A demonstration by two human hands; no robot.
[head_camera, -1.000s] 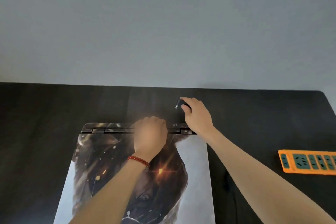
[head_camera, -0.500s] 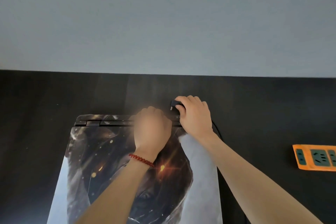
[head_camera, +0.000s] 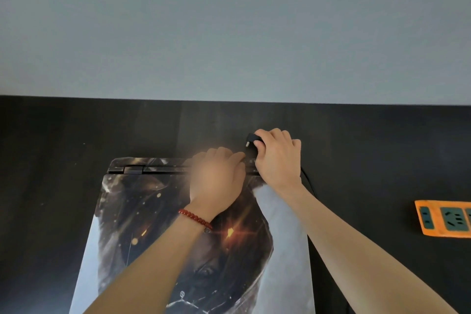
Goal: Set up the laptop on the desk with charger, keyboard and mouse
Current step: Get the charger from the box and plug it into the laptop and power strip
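Note:
A closed laptop with a dark, starry picture on its lid lies on the black desk. Its hinge edge faces the wall. My left hand, with a red bead bracelet at the wrist, rests with curled fingers on the lid's back edge; whether it grips that edge is hidden. My right hand pinches the black charger plug just behind the laptop's back right corner, metal tip pointing down and left. The plug's black cable runs back along my right forearm.
An orange power strip with grey-green sockets lies on the desk at the right edge of view. A plain grey wall stands right behind the desk.
My right hand with the plug has shifted slightly toward the laptop's back edge and closer to my left hand. The view has drifted left, so the power strip sits nearer the right edge.

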